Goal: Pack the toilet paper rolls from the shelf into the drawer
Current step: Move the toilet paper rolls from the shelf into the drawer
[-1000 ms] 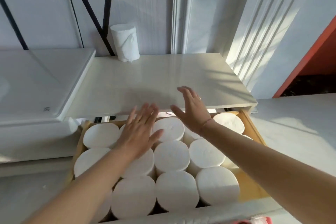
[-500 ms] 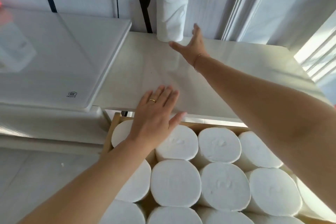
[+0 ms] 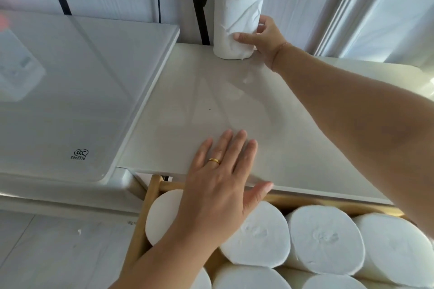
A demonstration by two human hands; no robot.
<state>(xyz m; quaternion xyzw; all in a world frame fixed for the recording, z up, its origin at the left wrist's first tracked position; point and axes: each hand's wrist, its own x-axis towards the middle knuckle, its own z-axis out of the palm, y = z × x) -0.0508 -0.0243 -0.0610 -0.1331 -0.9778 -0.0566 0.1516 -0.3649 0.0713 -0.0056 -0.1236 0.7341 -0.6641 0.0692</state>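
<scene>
Two bare forearms, no sleeves.
Left hand (image 3: 218, 185), lower centre, wears a gold ring (image 3: 215, 161); right hand (image 3: 266, 40), upper centre, a thin wrist bracelet (image 3: 278, 50).

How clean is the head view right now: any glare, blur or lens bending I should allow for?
Head view: daylight from the right brightens the wall; the glossy white top at left carries pale reflections; the right forearm casts a soft shadow on the shelf; wide-angle bending curves straight edges; the wrapped roll in the right hand and the left hand look sharp.

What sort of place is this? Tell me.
Probably a home bathroom or laundry corner: toilet rolls fill a wooden drawer under a shelf, beside a white appliance lid.
</scene>
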